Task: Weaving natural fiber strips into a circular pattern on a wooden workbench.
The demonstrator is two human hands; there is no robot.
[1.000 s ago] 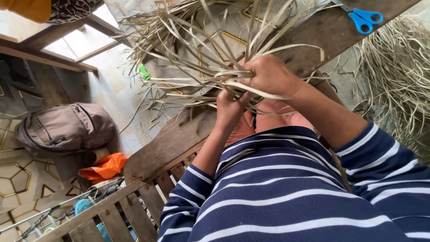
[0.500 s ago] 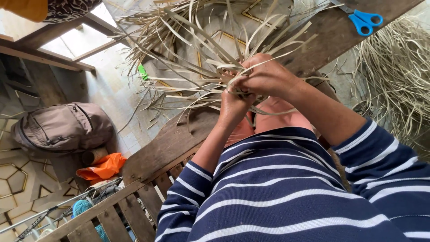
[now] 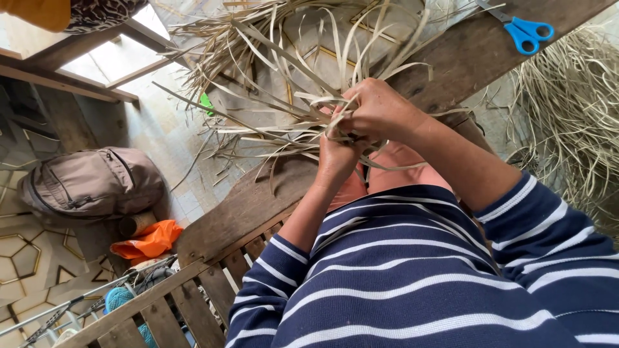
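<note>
A bundle of long, dry, pale leaf strips (image 3: 284,122) fans out from my two hands over a wooden plank (image 3: 258,206). My right hand (image 3: 380,109) is closed over the point where the strips cross. Just below it, my left hand (image 3: 335,158) pinches the same strips from underneath, touching the right hand. The crossing point itself is hidden by my fingers. Loose strip ends stick up and to the left. Both forearms come out of navy sleeves with white stripes.
Blue-handled scissors (image 3: 525,29) lie on a plank at the top right. A heap of dry strips (image 3: 570,109) lies at the right. On the tiled floor to the left are a grey-brown backpack (image 3: 90,183) and an orange cloth (image 3: 148,238). Wooden slats (image 3: 193,303) run at bottom left.
My right hand has drawn a strip across and closed in tight against the left hand. The loose strip ends have swung and shifted a little.
</note>
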